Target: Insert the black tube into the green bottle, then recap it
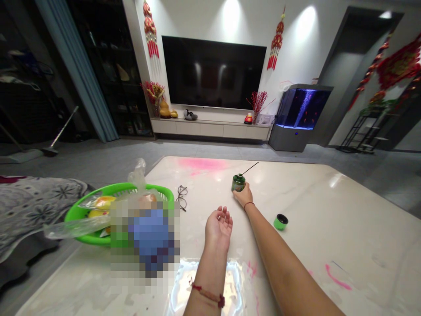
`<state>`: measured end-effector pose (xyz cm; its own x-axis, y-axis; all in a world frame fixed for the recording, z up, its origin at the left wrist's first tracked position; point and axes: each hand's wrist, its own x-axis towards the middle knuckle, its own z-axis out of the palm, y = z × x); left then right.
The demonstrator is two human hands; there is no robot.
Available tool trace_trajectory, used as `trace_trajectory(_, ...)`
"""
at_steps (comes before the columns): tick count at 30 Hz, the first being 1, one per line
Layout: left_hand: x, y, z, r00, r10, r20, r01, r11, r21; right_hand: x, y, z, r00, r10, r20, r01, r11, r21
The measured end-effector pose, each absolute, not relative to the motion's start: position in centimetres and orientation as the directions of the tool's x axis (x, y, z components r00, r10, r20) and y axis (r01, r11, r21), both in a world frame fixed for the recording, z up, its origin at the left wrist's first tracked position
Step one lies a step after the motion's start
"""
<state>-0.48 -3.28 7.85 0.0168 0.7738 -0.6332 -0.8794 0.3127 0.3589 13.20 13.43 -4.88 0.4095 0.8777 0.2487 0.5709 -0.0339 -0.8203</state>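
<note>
My right hand [243, 194] is closed around a squat dark green bottle [238, 183] with a short neck, standing at the far middle of the marble-look table. A thin black stick [251, 168] slants up to the right from the bottle's neck. My left hand [220, 224] rests palm up nearer to me, its fingers loosely curled and apart, with nothing in it. To the right of my right forearm, a bright green cap [280, 222] with a black inside sits on the table, its hollow side upward.
A green plastic basket [167, 193] with plastic bags and yellow packages stands at the left. Beside it lie eyeglasses [181, 198]; a blurred blue patch covers the basket's front. Pink smears [338, 278] mark the table [362, 197]. A shiny clear sheet [179, 285] lies under my left forearm.
</note>
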Motion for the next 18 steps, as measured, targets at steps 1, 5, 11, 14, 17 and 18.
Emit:
trace_trajectory(1,-0.48,-3.28,7.85,0.017,0.774,-0.633,-0.881,0.311,0.357,13.2,13.4,-4.82,0.408,0.88,0.243,0.574,-0.04,-0.818)
trace_trajectory(5,-0.5,-3.28,7.81,0.022,0.774,-0.633,-0.884,0.311,0.349,13.21,13.24,-4.63,0.4,0.888,0.228,0.586,-0.056,-0.808)
trace_trajectory(11,-0.48,-3.26,7.71,0.022,0.776,-0.631,-0.882,0.313,0.353,13.21,13.02,-4.48,0.38,0.895,0.235,0.607,-0.049,-0.793)
trace_trajectory(14,-0.47,-3.27,7.74,0.024,0.774,-0.633,-0.881,0.316,0.352,13.16,12.94,-4.41,0.371,0.897,0.24,0.621,-0.048,-0.782)
trace_trajectory(17,-0.47,-3.29,7.82,0.026,0.772,-0.635,-0.882,0.317,0.35,13.11,12.9,-4.34,0.363,0.9,0.243,0.636,-0.049,-0.77)
trace_trajectory(18,-0.48,-3.3,7.84,0.025,0.771,-0.636,-0.882,0.316,0.35,13.1,12.9,-4.33,0.359,0.901,0.244,0.641,-0.048,-0.766)
